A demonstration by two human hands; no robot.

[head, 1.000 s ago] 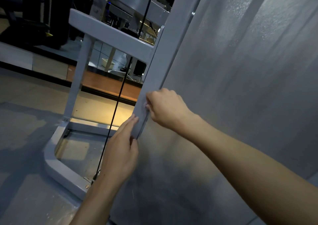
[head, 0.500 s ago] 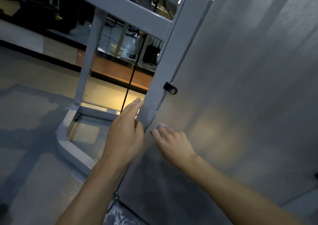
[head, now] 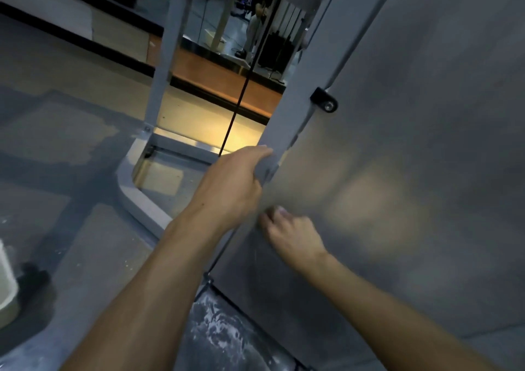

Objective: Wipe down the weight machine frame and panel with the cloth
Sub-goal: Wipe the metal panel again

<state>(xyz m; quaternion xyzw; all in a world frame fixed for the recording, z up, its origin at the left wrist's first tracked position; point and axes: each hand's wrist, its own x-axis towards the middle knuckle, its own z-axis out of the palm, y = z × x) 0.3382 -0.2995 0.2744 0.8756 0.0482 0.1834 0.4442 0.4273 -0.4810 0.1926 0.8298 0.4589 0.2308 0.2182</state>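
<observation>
Dim overall; warm light pooling on floor point(head: 210, 132) beyond frame; motion blur softening panel point(head: 397, 171); wide-angle bending edges.

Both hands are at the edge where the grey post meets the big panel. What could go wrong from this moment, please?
1. The left hand wraps the frame post right at the seam with the panel; fingers might get pinched there if the panel shifts.
2. The black cable runs close beside that hand and could snag it.
3. No cloth is clearly visible under the right hand, so wiping may leave smears.
</observation>
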